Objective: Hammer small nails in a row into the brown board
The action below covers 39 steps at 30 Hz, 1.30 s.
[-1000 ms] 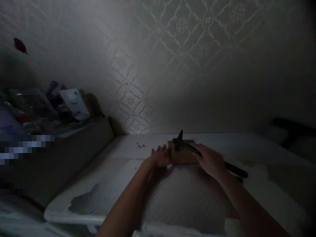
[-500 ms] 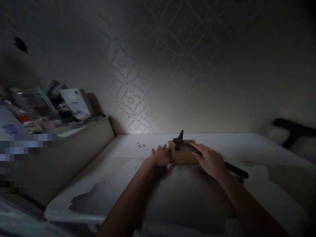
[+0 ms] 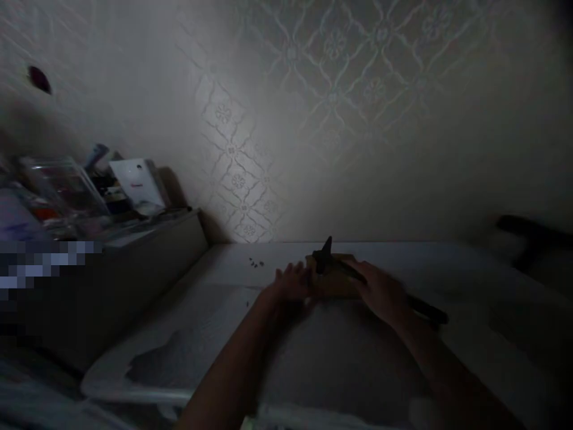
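Observation:
A dark hammer (image 3: 323, 257) lies low over a flat brown board (image 3: 335, 286), its head above the board's left part and its pointed end up. My right hand (image 3: 380, 292) is closed around the handle, which sticks out behind the hand toward the lower right. At the board's left edge rests my left hand (image 3: 293, 282), fingers spread and touching the edge. Whether the hammer head touches the board cannot be made out in the dim light. Several small dark pieces (image 3: 256, 264) lie on the white table left of the board.
The white table (image 3: 224, 263) meets a patterned wall (image 3: 331, 137) at the back. To the left, a cabinet (image 3: 147, 257) bears a white box (image 3: 138, 182) and a clear plastic container (image 3: 67, 185). A dark object (image 3: 528, 230) juts in at the right.
The table and hands look darker, while the upper wall is brighter. The hammer and both hands stay in nearly the same place.

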{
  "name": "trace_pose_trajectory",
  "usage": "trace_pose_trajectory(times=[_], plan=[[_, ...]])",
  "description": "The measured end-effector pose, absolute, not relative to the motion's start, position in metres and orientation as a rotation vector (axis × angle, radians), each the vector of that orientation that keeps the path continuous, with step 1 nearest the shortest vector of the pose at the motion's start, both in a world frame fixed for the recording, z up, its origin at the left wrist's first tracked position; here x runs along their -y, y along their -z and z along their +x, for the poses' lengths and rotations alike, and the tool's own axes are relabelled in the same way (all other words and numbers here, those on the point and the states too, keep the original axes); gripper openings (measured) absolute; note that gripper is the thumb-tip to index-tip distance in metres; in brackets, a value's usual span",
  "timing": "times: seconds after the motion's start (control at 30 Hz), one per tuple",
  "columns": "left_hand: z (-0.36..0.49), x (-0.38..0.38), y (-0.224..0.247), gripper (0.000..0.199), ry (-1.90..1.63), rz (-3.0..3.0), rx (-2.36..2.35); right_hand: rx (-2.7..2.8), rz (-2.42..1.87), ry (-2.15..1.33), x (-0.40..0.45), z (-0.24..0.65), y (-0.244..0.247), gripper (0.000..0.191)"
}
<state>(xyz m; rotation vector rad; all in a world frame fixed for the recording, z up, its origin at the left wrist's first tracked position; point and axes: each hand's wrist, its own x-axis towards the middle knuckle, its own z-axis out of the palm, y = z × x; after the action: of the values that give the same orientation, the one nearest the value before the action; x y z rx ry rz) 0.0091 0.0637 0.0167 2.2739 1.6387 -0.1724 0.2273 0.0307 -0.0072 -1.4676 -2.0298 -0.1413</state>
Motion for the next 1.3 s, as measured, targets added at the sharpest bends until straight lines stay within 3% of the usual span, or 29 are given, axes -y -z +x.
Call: trace_pose_trajectory(times=[1.3], plan=[[0.0084, -0.0641, -0.0156, 0.091, 0.171, 2.276, -1.636, 2.058, -1.466, 0.173, -0.0267, 0.2198, 0.0050, 0.040]])
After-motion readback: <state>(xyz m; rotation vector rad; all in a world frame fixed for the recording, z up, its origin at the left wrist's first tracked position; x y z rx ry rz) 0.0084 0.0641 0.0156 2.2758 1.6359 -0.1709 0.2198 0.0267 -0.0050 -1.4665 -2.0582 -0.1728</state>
